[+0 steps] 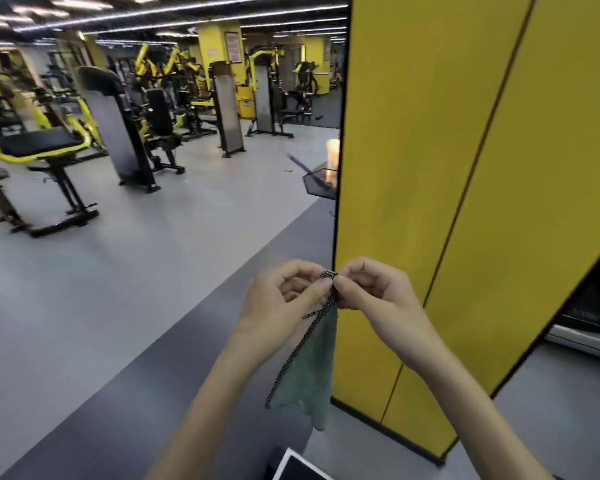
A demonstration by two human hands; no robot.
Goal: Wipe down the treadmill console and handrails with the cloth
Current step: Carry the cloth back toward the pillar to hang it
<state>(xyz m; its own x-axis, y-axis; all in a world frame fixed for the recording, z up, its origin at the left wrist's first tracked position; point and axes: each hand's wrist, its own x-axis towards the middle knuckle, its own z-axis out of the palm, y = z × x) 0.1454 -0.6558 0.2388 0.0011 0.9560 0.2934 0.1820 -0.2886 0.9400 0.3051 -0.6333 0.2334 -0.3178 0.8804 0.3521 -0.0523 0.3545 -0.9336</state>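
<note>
The left grip [284, 299] and right grip [373, 292] sit side by side, each pinching the checked top corner of the green cloth [309, 372], which hangs straight below them before a yellow pillar [430, 168], with perhaps a treadmill [582, 336] beyond the right grip.

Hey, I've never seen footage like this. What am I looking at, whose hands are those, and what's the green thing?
This is one picture from a camera worn on a person's head, looking forward and down, so both bare arms are the wearer's own. The left hand and right hand each pinch the top corner of a green cloth with a checked edge; the rest hangs free. Beside them stands a yellow wall panel. Behind, on the grey floor, stand black and yellow gym machines.
</note>
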